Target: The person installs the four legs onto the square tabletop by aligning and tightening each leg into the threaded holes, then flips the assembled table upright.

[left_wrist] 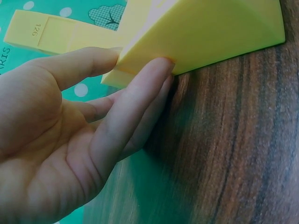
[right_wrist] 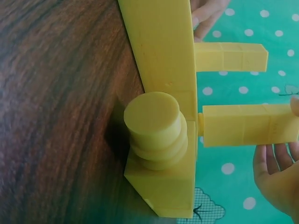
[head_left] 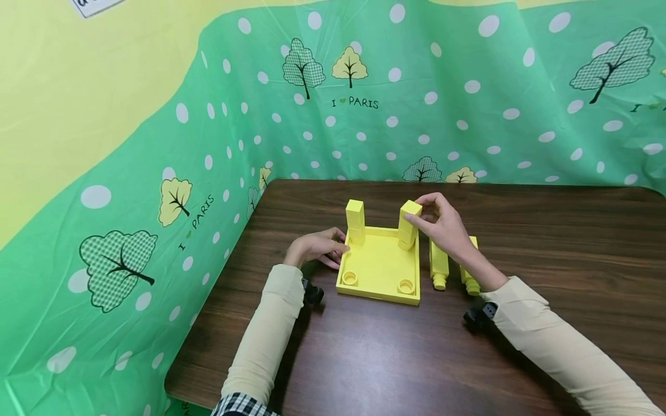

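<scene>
A yellow square tray-like base (head_left: 382,266) with a raised rim lies on the table, with round sockets at its two near corners. My left hand (head_left: 318,247) holds its left side, thumb at the rim and fingers against the outer wall (left_wrist: 201,42). One square yellow post (head_left: 355,216) stands upright at the far left corner. At the far right corner, my right hand (head_left: 442,222) pinches a second yellow post (head_left: 409,222) near its top. Part of this post's round peg (right_wrist: 201,124) shows at the base's rim in the right wrist view.
Two more yellow posts, one nearer (head_left: 439,266) and one farther right (head_left: 470,277), lie right of the base, round pegs toward me. The right forearm passes over the farther one. A green and yellow patterned cloth (head_left: 364,133) hangs behind the brown wooden table (head_left: 374,358).
</scene>
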### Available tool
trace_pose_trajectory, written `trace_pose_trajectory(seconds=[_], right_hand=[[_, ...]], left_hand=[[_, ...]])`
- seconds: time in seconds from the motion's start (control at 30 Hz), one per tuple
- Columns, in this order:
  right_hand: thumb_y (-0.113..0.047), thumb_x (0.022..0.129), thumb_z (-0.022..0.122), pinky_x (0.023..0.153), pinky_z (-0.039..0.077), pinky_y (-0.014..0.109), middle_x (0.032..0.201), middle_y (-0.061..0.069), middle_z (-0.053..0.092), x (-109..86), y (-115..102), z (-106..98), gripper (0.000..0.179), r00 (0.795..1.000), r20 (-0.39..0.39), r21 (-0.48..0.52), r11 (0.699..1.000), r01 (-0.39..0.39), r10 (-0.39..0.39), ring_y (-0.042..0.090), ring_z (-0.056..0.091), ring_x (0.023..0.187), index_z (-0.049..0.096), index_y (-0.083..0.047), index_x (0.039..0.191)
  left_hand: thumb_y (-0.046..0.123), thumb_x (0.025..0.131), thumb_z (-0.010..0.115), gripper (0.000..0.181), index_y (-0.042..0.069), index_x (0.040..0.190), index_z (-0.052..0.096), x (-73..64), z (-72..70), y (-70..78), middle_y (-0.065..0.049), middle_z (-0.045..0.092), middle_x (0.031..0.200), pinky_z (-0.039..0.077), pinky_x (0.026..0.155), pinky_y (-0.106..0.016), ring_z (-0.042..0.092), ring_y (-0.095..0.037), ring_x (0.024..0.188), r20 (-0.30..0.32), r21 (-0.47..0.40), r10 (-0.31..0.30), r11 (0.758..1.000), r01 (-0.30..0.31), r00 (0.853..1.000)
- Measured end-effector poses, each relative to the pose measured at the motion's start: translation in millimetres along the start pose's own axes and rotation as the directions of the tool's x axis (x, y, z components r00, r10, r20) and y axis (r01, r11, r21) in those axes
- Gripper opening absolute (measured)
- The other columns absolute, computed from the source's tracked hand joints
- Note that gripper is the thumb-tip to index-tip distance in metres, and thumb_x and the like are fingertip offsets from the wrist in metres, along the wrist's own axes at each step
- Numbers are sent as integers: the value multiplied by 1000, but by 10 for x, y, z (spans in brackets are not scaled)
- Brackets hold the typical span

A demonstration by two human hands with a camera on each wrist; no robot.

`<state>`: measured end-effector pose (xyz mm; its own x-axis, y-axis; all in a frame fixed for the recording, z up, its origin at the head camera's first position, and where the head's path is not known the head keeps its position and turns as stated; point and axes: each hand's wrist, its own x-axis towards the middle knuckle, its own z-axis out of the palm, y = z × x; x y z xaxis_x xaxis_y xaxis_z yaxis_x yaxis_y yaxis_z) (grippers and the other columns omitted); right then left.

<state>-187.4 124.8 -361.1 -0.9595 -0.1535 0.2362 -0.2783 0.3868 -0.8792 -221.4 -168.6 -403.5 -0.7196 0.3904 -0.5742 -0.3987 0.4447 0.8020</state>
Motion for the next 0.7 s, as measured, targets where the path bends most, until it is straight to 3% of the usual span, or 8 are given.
trace_pose_trajectory(seconds=[0.13, 0.33, 0.53, 0.7], right_hand=[[-28, 91, 66, 83, 47, 8, 123, 8, 52, 48, 141, 2, 47, 999, 31, 15, 1000, 14, -14, 14, 56, 103, 46, -7, 128], [-24, 100, 52, 92, 41, 12, 135, 11, 48, 113, 240, -20, 41, 986, 91, 136, 983, 126, -139, 13, 46, 122, 46, -4, 135], [-19, 101, 48, 95, 42, 13, 135, 14, 51, 159, 248, -35, 38, 976, 160, 265, 959, 102, -148, 4, 48, 119, 47, -5, 137], [-19, 101, 48, 95, 45, 16, 130, 9, 56, 182, 247, -35, 38, 975, 178, 302, 950, 77, -136, 6, 55, 111, 49, -3, 135]], left_hand=[[15, 94, 61, 41, 9, 128, 38, -1, -3, -5, -14, 58, 92, 60, 76, -37, 63, -22, 77, 1, 1, 5, 1000, -5, 1000], [15, 94, 61, 41, 9, 128, 38, -8, -4, -3, -14, 57, 92, 60, 76, -36, 62, -22, 77, 4, 2, -1, 1000, 1, 1000], [15, 94, 61, 40, 9, 128, 39, -9, 1, -10, -14, 57, 92, 60, 76, -36, 62, -23, 78, 2, 3, 3, 1000, -3, 1000], [15, 95, 60, 40, 9, 128, 39, -2, -7, -7, -14, 57, 92, 60, 76, -37, 62, -23, 78, 1, 7, 7, 1000, -7, 1000]])
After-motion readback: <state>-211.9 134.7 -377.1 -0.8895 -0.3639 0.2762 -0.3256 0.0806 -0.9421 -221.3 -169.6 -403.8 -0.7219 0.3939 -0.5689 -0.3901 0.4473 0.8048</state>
